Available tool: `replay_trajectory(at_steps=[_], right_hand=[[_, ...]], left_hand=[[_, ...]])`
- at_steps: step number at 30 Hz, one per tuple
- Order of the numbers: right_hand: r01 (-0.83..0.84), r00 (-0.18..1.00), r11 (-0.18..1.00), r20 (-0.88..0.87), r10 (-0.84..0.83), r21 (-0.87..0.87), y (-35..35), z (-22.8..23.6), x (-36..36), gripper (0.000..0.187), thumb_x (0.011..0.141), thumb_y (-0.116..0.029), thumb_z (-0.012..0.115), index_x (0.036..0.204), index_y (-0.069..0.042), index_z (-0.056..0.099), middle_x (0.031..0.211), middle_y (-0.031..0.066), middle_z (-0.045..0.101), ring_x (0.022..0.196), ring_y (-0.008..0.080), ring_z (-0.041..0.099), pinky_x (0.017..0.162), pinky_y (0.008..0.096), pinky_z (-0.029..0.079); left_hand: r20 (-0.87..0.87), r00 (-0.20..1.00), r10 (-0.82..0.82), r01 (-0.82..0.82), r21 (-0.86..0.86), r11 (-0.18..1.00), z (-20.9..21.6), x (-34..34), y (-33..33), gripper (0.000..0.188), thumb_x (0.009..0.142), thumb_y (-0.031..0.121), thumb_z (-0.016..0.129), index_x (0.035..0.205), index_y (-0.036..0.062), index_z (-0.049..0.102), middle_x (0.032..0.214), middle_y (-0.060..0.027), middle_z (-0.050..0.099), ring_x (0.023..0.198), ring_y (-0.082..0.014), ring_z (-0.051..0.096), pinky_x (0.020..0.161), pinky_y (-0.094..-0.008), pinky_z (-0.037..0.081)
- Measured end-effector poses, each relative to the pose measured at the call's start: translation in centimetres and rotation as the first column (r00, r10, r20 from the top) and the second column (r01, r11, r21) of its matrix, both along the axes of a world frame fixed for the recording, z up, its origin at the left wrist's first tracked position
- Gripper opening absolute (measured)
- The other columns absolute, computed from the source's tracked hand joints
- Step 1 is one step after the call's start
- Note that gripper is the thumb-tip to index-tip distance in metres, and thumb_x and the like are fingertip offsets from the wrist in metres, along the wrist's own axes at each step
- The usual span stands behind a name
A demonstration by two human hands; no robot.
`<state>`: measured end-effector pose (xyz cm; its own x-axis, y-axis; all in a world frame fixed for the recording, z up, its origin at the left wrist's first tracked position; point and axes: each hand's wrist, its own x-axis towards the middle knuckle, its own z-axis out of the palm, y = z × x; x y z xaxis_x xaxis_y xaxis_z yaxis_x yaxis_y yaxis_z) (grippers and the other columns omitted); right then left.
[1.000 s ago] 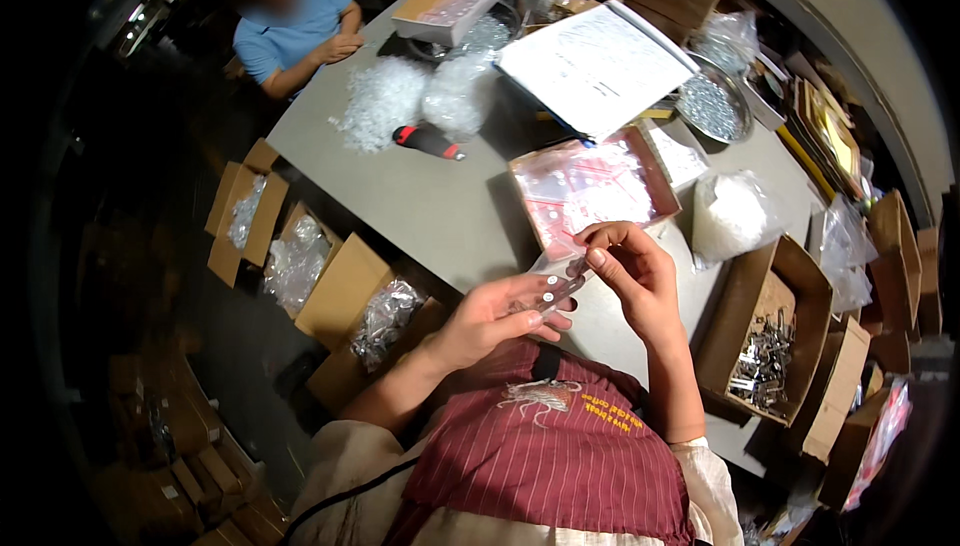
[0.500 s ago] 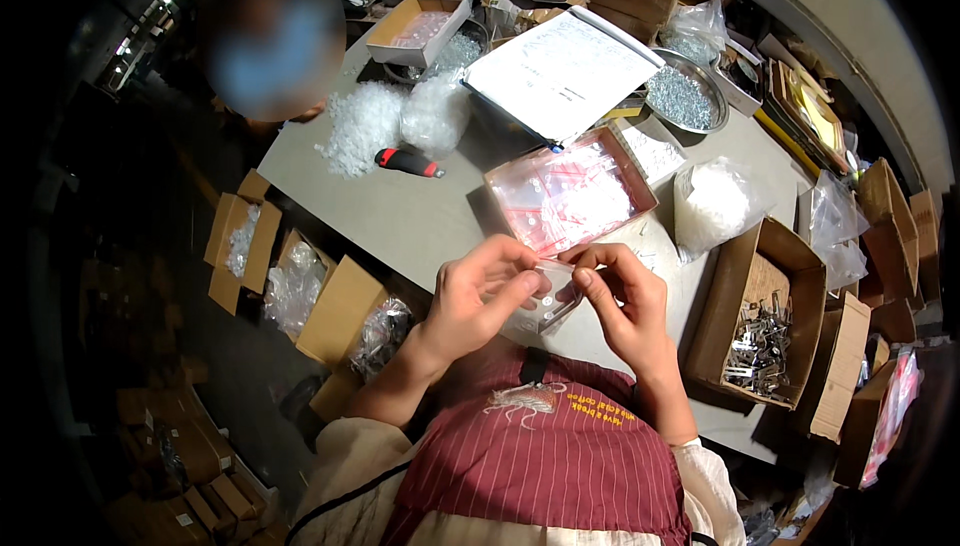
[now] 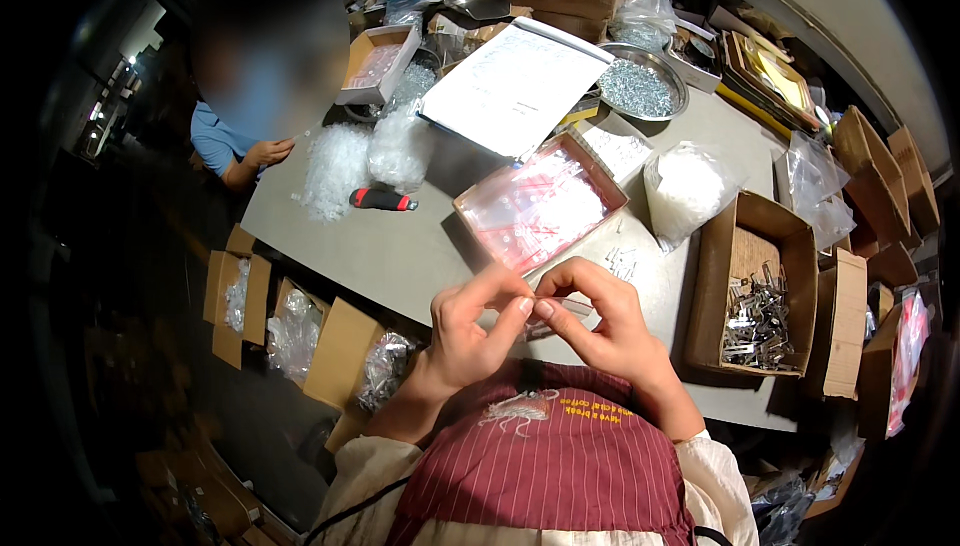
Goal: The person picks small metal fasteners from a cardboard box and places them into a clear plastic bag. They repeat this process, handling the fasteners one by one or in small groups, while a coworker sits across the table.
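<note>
In front of my apron, my left hand (image 3: 472,334) and my right hand (image 3: 603,323) pinch the top edge of a small clear plastic zip bag (image 3: 540,329) between thumbs and forefingers. My fingertips nearly meet along that edge and cover much of it. The bag hangs below them, and its contents are too hard to make out now. Just beyond my hands sits a shallow cardboard box (image 3: 611,184) filled with red-edged clear bags (image 3: 540,208). Several small metal pieces (image 3: 622,263) lie on the table to the right of that box.
Around the grey table (image 3: 330,246) stand a clipboard (image 3: 515,86), a red-and-black utility knife (image 3: 383,200), a pile of clear plastic bits (image 3: 335,171), a bowl of small metal parts (image 3: 640,83), a white-filled bag (image 3: 688,191) and a carton of metal clips (image 3: 710,316). A co-worker's hand (image 3: 268,153) shows at the far left.
My fingertips have come together along the bag's top edge, where they were farther apart before. The view has shifted, and the co-worker's arm and hand now show more.
</note>
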<state>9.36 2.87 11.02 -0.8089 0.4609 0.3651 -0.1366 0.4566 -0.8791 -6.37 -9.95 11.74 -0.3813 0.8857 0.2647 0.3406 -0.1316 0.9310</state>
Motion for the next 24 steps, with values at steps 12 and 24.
replay_trajectory(at_steps=[12,24], right_hand=[[0.125,0.992,0.986,-0.028,-0.122,0.113,-0.6,0.4,-0.5,0.008,0.080,0.001,0.068,0.083,0.000,0.060,0.077,0.0089,0.060,0.072,0.0201,0.058,0.068,0.0332,0.047],[0.107,0.993,0.994,-0.055,-0.105,0.029,0.0,-0.3,0.4,0.010,0.078,0.005,0.067,0.084,0.002,0.061,0.081,0.0089,0.063,0.076,0.0209,0.060,0.075,0.0340,0.050]], left_hand=[[0.304,0.951,-0.057,0.037,0.070,0.997,-1.9,-0.8,-0.5,0.006,0.094,-0.003,0.060,0.099,-0.0052,0.061,0.082,-0.0131,0.070,0.072,-0.0139,0.066,0.068,-0.0271,0.054],[0.565,0.822,-0.075,0.032,0.086,0.996,-2.0,-1.6,-0.8,0.009,0.098,0.007,0.057,0.097,-0.0021,0.060,0.083,-0.0105,0.070,0.075,-0.0127,0.066,0.072,-0.0260,0.052]])
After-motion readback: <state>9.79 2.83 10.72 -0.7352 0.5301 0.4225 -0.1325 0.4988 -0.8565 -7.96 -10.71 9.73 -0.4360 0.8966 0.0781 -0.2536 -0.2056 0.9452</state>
